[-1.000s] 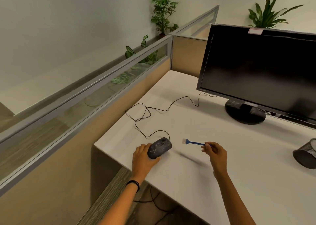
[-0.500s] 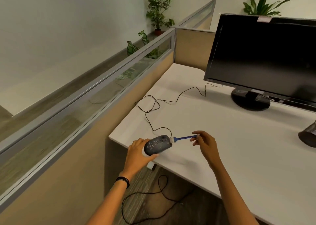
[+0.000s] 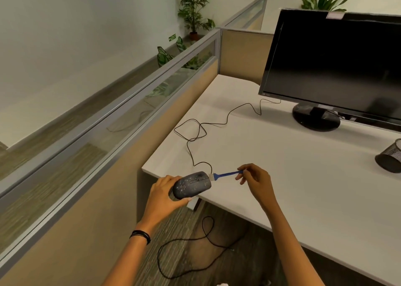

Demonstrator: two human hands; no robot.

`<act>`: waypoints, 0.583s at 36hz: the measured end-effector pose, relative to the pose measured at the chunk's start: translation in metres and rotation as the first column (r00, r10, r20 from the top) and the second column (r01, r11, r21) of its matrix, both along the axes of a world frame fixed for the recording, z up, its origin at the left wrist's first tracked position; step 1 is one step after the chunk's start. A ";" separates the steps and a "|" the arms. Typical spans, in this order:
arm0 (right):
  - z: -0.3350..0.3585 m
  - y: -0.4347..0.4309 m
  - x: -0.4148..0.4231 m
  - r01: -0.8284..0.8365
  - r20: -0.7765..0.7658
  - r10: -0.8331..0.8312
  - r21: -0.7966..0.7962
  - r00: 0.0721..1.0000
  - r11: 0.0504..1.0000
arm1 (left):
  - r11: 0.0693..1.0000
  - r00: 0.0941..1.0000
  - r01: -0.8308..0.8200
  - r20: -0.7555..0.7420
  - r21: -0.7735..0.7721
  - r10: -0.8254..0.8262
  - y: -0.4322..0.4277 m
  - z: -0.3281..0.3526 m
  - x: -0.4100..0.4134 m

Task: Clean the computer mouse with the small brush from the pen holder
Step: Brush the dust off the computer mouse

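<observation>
**Bristles on mouse front; mouse held off the desk corner**

Change vs. 1 s ago, largest first:
- The desk sits higher in view. The floor beneath it shows at 6 o'clock, with a loop of floor cable.
- The mouse lay flat on the desktop then. Now it hangs past the desk's near-left corner, just left of centre, speckled top facing up.
- The brush was apart from the mouse then. Now its white bristles touch the mouse's front end, at the mouse's 3 o'clock, and the blue handle runs on toward 3 o'clock.

Hands:
- My left hand grips the mouse from behind, fingers curled under its rear.
- My right hand pinches the far end of the brush handle between thumb and forefinger.

Counts:
- 1 desk
- 1 monitor, at 2 o'clock, screen dark
- 3 plants, from 11 to 1 o'clock
- 1 mesh pen holder, at 3 o'clock on the desk, well apart from the mouse
- 2 hands
- 1 mouse
- 1 mouse cord, looping toward 12 o'clock
- 1 brush
</observation>
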State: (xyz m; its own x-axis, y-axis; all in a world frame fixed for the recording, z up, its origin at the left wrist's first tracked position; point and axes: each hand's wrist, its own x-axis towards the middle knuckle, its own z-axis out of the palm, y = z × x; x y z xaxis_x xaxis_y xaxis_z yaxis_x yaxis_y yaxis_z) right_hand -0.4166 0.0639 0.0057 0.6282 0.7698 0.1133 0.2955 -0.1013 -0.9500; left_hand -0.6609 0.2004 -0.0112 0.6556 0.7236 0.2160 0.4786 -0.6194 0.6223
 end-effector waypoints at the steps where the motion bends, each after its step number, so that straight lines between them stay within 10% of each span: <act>1: 0.001 -0.001 -0.001 -0.002 -0.008 0.002 0.000 1.000 1.000 | 1.000 1.000 0.007 -0.009 0.005 -0.006 0.001 0.000 -0.002; 21: 0.011 -0.008 -0.014 -0.062 -0.018 0.061 -0.045 0.998 0.997 | 0.999 0.999 0.039 -0.016 0.008 -0.039 0.003 0.001 -0.018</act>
